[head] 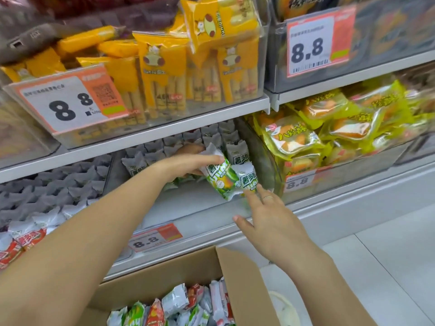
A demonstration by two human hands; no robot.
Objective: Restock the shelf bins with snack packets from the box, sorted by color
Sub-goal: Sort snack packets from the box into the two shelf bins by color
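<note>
Box below bin: green packets gripped by left hand, only fingertip-touched by released right hand; slip risked.

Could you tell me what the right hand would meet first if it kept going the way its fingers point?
Most likely the green packets that the left hand holds; the right hand fingertips seem already at their lower edge.

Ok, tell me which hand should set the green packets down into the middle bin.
Left. The left hand already grips a green packet over the middle bin; the right hand only touches the second packet with straight fingertips.
</note>
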